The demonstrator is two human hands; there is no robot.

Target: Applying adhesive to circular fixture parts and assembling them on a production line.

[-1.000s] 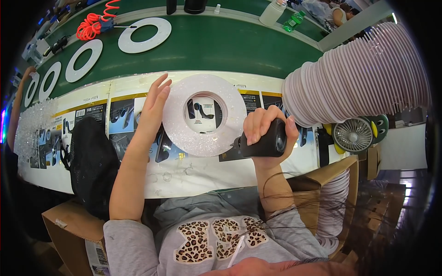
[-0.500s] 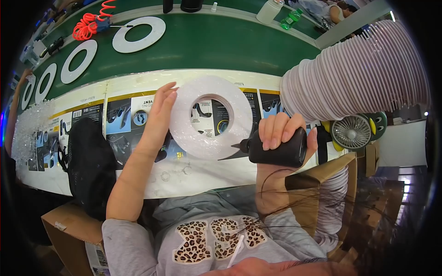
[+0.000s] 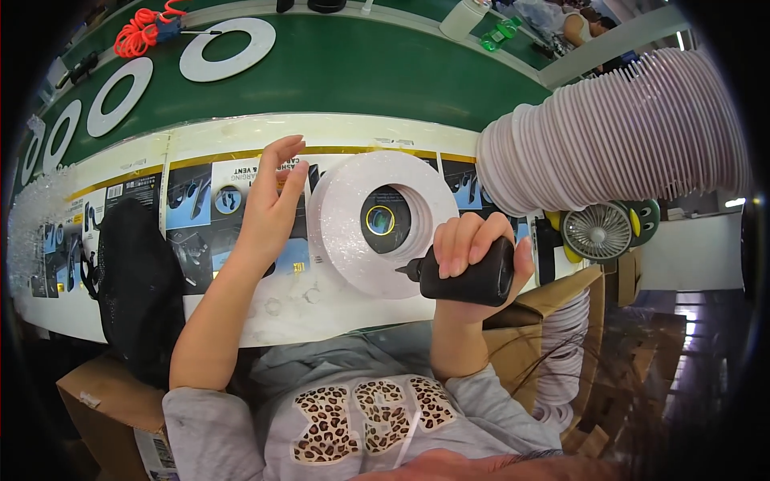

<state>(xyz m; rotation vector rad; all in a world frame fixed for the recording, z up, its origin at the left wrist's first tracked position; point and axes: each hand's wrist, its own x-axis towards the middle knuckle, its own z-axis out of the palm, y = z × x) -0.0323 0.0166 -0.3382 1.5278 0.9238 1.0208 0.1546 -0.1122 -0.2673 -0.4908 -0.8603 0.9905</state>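
Note:
My left hand holds a white foam ring upright by its left edge, fingers spread along the rim. My right hand is wrapped around a black squeeze bottle lying sideways, its nozzle tip touching the ring's lower right face. Through the ring's hole shows the printed sheet on the white workbench below.
A tall stack of white rings leans at the right. More rings lie on the green belt behind. A black bag sits at the left, a small fan at the right, cardboard boxes below.
The ring has shifted right and tilted more upright toward me. My right hand has dropped lower with the bottle, its nozzle now at the ring's lower right.

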